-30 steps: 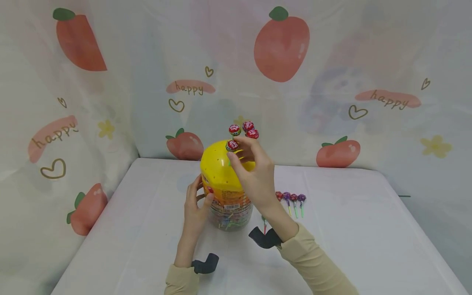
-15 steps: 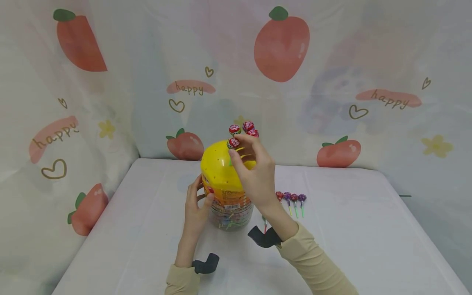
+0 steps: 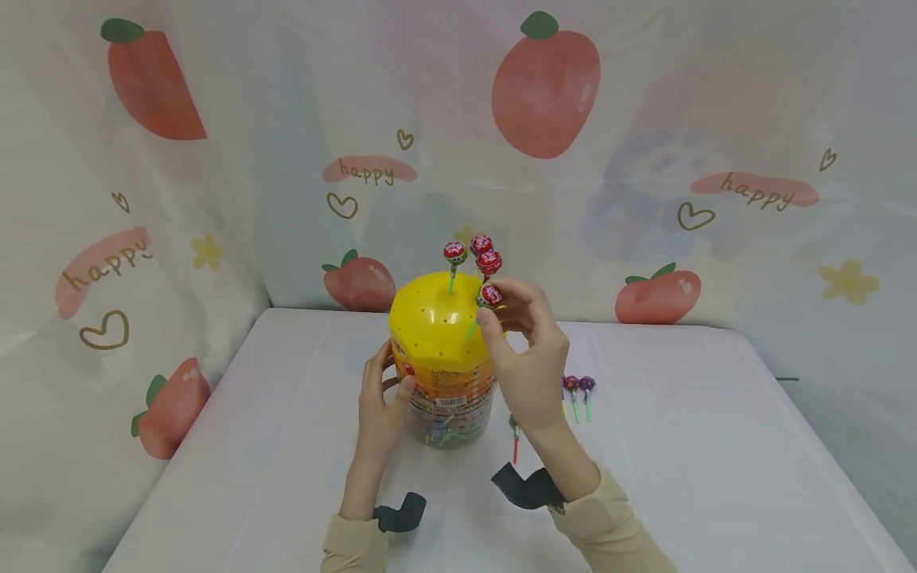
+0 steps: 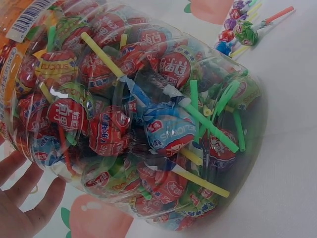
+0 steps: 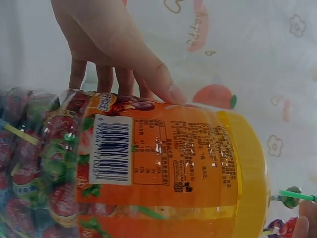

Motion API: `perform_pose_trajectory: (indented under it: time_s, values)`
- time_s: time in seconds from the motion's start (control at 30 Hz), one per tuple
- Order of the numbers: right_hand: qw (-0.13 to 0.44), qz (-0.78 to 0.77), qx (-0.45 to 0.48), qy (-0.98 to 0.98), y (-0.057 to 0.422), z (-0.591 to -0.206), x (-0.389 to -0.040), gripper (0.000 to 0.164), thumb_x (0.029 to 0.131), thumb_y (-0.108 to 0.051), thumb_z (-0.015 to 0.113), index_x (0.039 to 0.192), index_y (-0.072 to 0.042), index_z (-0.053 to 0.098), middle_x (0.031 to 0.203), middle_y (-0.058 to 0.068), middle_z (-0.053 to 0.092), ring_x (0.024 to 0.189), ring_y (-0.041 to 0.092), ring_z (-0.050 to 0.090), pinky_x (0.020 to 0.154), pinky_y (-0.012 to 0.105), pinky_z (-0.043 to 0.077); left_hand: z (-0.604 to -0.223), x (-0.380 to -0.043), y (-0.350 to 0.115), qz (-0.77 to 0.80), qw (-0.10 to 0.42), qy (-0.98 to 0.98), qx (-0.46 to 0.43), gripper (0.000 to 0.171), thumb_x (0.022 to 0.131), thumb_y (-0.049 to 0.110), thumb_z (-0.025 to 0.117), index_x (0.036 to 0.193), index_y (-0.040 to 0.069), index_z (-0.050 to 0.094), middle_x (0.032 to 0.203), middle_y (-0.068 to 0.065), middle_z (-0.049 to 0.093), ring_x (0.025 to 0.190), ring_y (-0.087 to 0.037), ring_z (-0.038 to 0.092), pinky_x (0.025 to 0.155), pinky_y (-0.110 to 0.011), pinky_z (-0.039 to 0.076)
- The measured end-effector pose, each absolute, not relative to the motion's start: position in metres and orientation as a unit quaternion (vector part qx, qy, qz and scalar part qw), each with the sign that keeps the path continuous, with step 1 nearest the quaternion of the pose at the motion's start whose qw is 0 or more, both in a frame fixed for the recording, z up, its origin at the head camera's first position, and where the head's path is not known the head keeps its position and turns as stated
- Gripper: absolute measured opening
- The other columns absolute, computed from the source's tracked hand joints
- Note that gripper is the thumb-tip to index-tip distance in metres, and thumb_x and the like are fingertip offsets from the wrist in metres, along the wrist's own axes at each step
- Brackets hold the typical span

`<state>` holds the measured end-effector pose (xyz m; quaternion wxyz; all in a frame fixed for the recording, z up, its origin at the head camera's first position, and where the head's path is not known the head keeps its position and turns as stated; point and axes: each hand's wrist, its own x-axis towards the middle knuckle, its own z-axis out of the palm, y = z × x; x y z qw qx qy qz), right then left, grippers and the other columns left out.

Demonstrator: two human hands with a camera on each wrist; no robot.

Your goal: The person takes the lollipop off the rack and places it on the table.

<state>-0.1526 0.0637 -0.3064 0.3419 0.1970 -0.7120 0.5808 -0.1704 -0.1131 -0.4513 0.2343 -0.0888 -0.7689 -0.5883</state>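
Observation:
A big clear jar (image 3: 447,418) of wrapped lollipops, with a yellow domed lid (image 3: 426,318) full of small holes, stands upright on the table. My left hand (image 3: 380,402) holds the jar's side, thumb towards me and fingers behind. In the right wrist view, the left thumb (image 5: 163,84) lies at the orange label (image 5: 203,168). My right hand (image 3: 533,358) pinches a lollipop (image 3: 489,296) by its green stick between thumb and index finger, over the right side of the lid. Another lollipop (image 3: 454,253) stands stick-down in the lid, with two red ones (image 3: 489,263) beside it.
On the white table (image 3: 286,477), a lollipop (image 3: 514,442) with a red stick lies right of the jar. Further back lie purple and red lollipops (image 3: 587,385), partly hidden by my right hand. A fruit-printed curtain (image 3: 430,87) hangs behind.
My right hand has moved right and slightly down with its lollipop, from the lid's middle towards its right side. The left hand and jar have stayed in place.

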Motion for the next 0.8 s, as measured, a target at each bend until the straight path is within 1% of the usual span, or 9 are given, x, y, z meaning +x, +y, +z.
perform_pose_trajectory:
  time_s: [0.07, 0.33, 0.53, 0.63, 0.8]
  values:
    - [0.342, 0.584, 0.196, -0.71, 0.067, -0.31, -0.15, 0.031, 0.088, -0.003, 0.065, 0.119, -0.002, 0.06, 0.103, 0.012, 0.066, 0.085, 0.008, 0.061, 0.079, 0.017, 0.051, -0.452, -0.17, -0.113, -0.586, 0.238, -0.769, -0.094, 0.061, 0.093, 0.023, 0.062, 0.148, 0.017, 0.035, 0.139, -0.009, 0.047, 0.129, -0.024, 0.046, 0.098, -0.051, 0.048]
    - [0.336, 0.587, 0.176, -0.715, 0.078, -0.327, -0.143, 0.03, 0.089, -0.001, 0.064, 0.118, -0.001, 0.06, 0.104, 0.012, 0.066, 0.085, 0.006, 0.061, 0.076, 0.014, 0.052, -0.452, -0.171, -0.114, -0.593, 0.231, -0.766, -0.091, 0.064, 0.092, 0.018, 0.063, 0.149, 0.014, 0.034, 0.141, -0.013, 0.045, 0.13, -0.028, 0.044, 0.1, -0.055, 0.046]
    - [0.335, 0.587, 0.154, -0.721, 0.086, -0.342, -0.139, 0.029, 0.088, 0.0, 0.064, 0.118, 0.0, 0.06, 0.102, 0.011, 0.064, 0.082, 0.004, 0.06, 0.072, 0.013, 0.052, -0.45, -0.17, -0.114, -0.583, 0.238, -0.771, -0.091, 0.061, 0.094, 0.026, 0.061, 0.148, 0.017, 0.035, 0.139, -0.009, 0.047, 0.129, -0.025, 0.046, 0.098, -0.053, 0.047]
    - [0.331, 0.587, 0.134, -0.726, 0.09, -0.35, -0.138, 0.029, 0.089, -0.001, 0.064, 0.117, -0.001, 0.061, 0.1, 0.008, 0.065, 0.081, 0.004, 0.06, 0.072, 0.013, 0.051, -0.451, -0.169, -0.113, -0.582, 0.24, -0.771, -0.093, 0.061, 0.094, 0.03, 0.06, 0.148, 0.018, 0.035, 0.139, -0.009, 0.047, 0.128, -0.025, 0.046, 0.098, -0.052, 0.048]
    - [0.317, 0.597, 0.096, -0.73, 0.096, -0.364, -0.134, 0.029, 0.089, -0.004, 0.065, 0.117, -0.004, 0.063, 0.097, -0.004, 0.064, 0.079, 0.003, 0.059, 0.071, 0.013, 0.048, -0.453, -0.17, -0.113, -0.579, 0.24, -0.774, -0.09, 0.061, 0.094, 0.031, 0.06, 0.149, 0.019, 0.034, 0.138, -0.009, 0.047, 0.128, -0.024, 0.045, 0.098, -0.051, 0.048]
